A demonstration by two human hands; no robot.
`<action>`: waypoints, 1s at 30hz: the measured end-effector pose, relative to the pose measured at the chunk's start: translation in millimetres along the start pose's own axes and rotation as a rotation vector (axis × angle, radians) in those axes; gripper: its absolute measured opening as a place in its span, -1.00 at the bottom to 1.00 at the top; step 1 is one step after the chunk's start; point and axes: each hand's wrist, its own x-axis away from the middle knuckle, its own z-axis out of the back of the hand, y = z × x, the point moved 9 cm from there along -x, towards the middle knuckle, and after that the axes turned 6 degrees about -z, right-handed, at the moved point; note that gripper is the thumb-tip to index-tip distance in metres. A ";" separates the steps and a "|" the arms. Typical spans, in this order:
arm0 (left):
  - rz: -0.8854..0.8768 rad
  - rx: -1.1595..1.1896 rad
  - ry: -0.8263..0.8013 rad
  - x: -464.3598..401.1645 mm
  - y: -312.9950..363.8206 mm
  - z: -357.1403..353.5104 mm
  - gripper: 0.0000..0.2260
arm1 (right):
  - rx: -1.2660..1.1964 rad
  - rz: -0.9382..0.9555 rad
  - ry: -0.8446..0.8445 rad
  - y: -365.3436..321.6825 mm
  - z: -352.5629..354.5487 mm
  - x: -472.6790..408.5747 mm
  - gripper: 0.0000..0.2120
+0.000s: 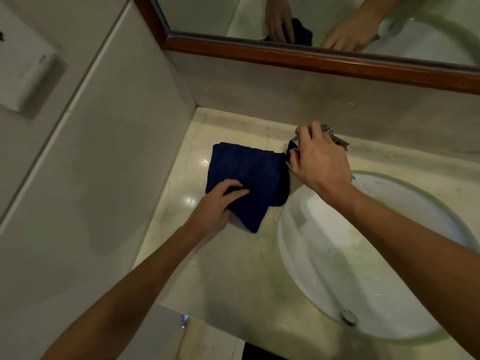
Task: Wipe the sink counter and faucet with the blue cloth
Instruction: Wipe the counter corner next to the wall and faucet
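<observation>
A dark blue cloth (249, 178) lies folded on the pale marble counter (228, 268), left of the white round sink (293, 245). My left hand (220, 201) lies on the cloth's near left part with its fingers laid over the fabric. My right hand (317, 157) wraps around the chrome faucet (337, 142) at the back of the sink, covering most of it. The cloth's right edge reaches up to the faucet base.
A wood-framed mirror (311, 58) hangs above the backsplash and reflects both hands. A tiled wall (104, 152) closes the counter's left side, with a white dispenser (28, 74) mounted on it. The sink drain (349, 317) shows near the front.
</observation>
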 end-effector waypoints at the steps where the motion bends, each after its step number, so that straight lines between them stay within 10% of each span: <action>1: 0.063 0.061 0.012 -2.2 -3.8 3.8 -0.31 | 0.001 0.002 0.001 0.1 0.5 0.0 -0.66; 4: 0.168 0.158 0.044 -9.5 -11.5 14.1 -0.28 | -0.001 -0.001 -0.006 0.3 1.2 -0.1 -0.65; 9: -0.152 -0.061 -0.011 -8.7 22.6 4.0 -0.68 | -0.010 -0.001 -0.013 0.2 2.0 0.3 -0.65; 17: -0.329 -0.198 -0.184 10.9 36.5 -17.5 -0.52 | -0.017 0.003 -0.010 0.3 3.3 -0.3 -0.66; 22: 0.035 -0.243 0.089 -66.7 -25.3 56.1 -0.58 | -0.014 -0.009 -0.020 -0.1 0.0 -0.5 -0.63; 26: 0.246 -0.218 -0.174 -114.4 -78.6 57.8 -0.40 | 0.055 0.081 0.099 -14.6 12.4 6.0 -0.57; 30: 0.224 -0.135 -0.295 -127.5 -92.4 43.2 -0.73 | -0.091 0.255 -0.061 -82.4 -17.5 10.1 -0.59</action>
